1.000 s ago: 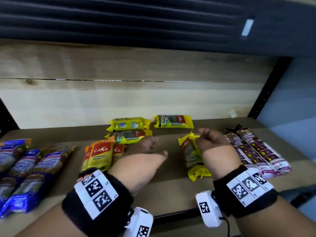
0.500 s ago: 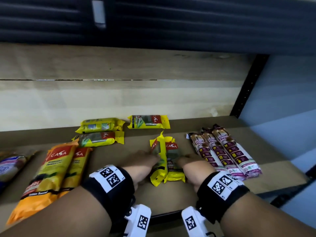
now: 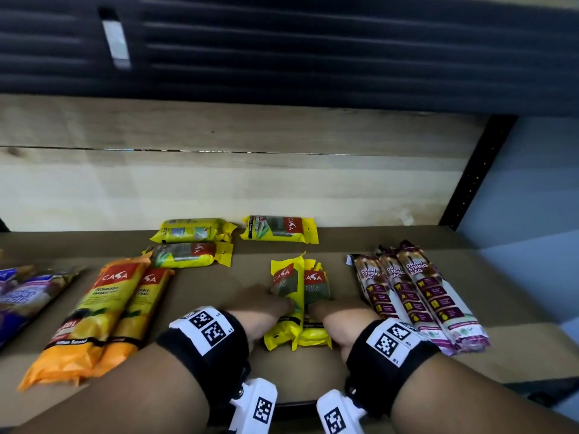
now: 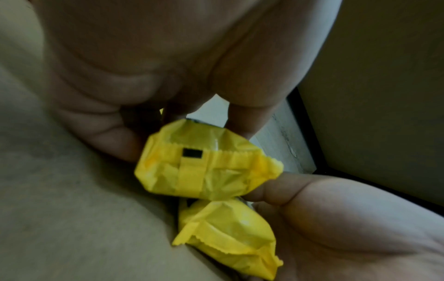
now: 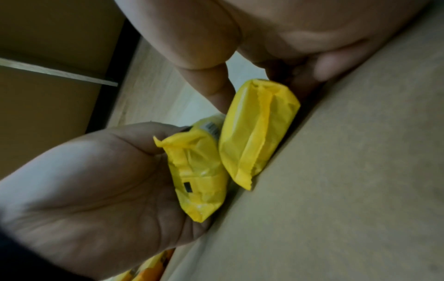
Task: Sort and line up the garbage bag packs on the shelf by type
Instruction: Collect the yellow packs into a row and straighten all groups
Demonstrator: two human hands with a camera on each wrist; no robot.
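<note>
Two yellow garbage bag packs lie side by side, lengthwise, in the middle of the shelf (image 3: pixel 313 374). My left hand (image 3: pixel 282 303) grips the left yellow pack (image 3: pixel 286 292) at its near half, fingers on one side and thumb on the other (image 4: pixel 206 167). My right hand (image 3: pixel 316 308) pinches the right yellow pack (image 3: pixel 317 285) the same way (image 5: pixel 257 129). The two packs touch along their long edges. Three more yellow packs lie crosswise at the back (image 3: pixel 192 230) (image 3: pixel 191 253) (image 3: pixel 279 228).
Two orange packs (image 3: pixel 94 314) lie left of my hands, with blue packs (image 3: pixel 22 299) at the far left. Three maroon drawstring packs (image 3: pixel 416 292) lie in a row to the right. A wooden back wall and a black upright post (image 3: pixel 476 173) bound the shelf.
A second ago only my right hand was at a yellow pack and my left was empty. Now each hand holds one, and the two packs lie pressed together.
</note>
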